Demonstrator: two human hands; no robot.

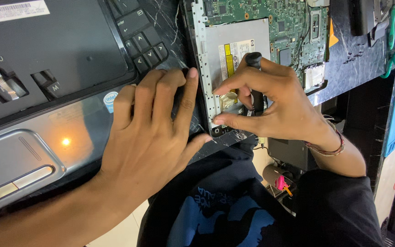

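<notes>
Screwdriver, black-handled and slim, stands nearly upright, long axis running from the rounded handle top down to a tip hidden behind the fingers, at the near corner of the silver metal optical drive. Right hand is closed around the handle, thumb and fingertips pinched low near the tip. Left hand lies flat, fingers together and extended, holding nothing, pressing on the edge between the detached black laptop palmrest with touchpad and the opened laptop base showing a green circuit board.
</notes>
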